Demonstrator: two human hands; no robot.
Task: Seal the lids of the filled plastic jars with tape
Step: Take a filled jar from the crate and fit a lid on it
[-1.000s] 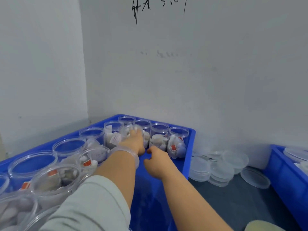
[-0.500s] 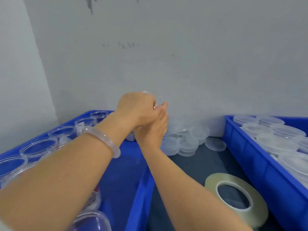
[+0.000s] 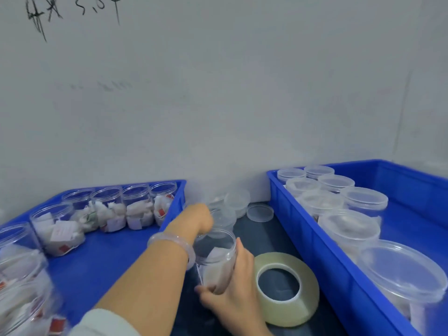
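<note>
Left hand (image 3: pixel 197 218): reached forward over the gap between the bins, at the lids (image 3: pixel 238 200) piled by the wall. Its fingers are hidden behind the back of the hand, so I cannot tell whether it has a lid.

Jar (image 3: pixel 218 253): filled, mouth open, no lid on. It is in the gap, just left of the tape (image 3: pixel 291 309), with the left wrist crossing in front.

Right hand (image 3: pixel 234 297): wrapped round the jar's lower body, fingers curled, firm hold.

Step in hand, as I judge it: capping before any taping. To do it well:
- Keep the jar upright and steady in the right hand.
- Take one lid only, since stacked clear lids tend to cling.
- Seat it square and press it fully home, so the tape bridges a closed seam.
- The tape lies flat within easy reach of the right hand, so find its free end first.

Counts, left to right:
- Left bin (image 3: pixel 116 253): open jars (image 3: pixel 138 207), four clear along the far wall and two more on the left side. The nearest ones are blurred and not countable.
- Jar in hand: one.
- Loose lids: a few short stacks plus one single lying flat. The total is not readable.
- Tape: one roll.
- Right bin (image 3: pixel 312 229): lidded jars (image 3: pixel 363 201), eight.
</note>
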